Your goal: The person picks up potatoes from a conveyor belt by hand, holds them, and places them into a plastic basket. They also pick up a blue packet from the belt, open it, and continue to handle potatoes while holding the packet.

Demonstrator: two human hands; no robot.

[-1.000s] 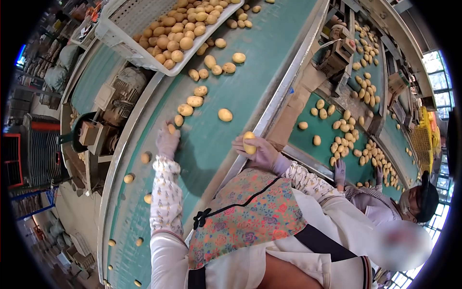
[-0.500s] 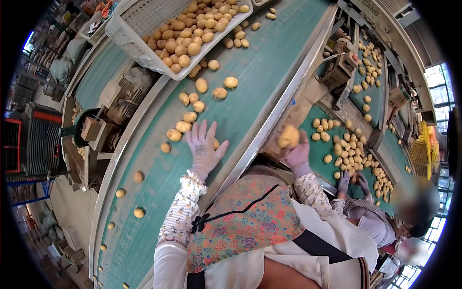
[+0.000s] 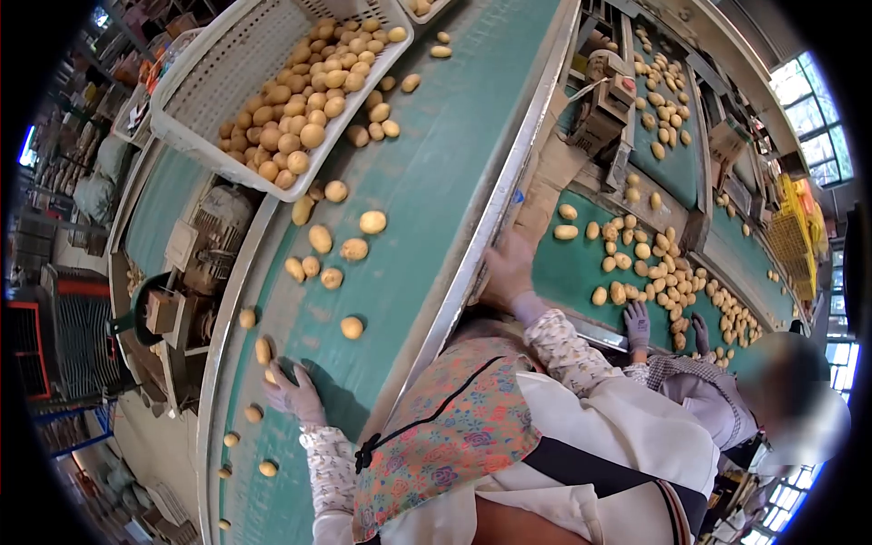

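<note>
My gloved left hand [image 3: 295,400] reaches low over the green conveyor belt [image 3: 409,182], fingers stretched out and apart. A potato [image 3: 271,374] lies right at its fingertips, and an oblong potato [image 3: 263,350] sits just beyond. My right hand [image 3: 510,268], also gloved, is by the metal side rail [image 3: 481,241] of the belt. Motion blurs it and its fingers are partly hidden; no potato shows in it. Farther up the belt are several loose potatoes, including one potato [image 3: 351,327] by itself.
A white plastic crate [image 3: 191,127] of potatoes stands across the belt's upper left. A second belt [image 3: 559,263] at right carries a potato pile [image 3: 672,282], where a co-worker's gloved hands [image 3: 638,325] are. A motor [image 3: 222,222] sits beyond the far rail.
My left hand has moved down the belt and to the left. The potato seen in my right hand earlier no longer shows there; that hand has shifted left toward the rail.
</note>
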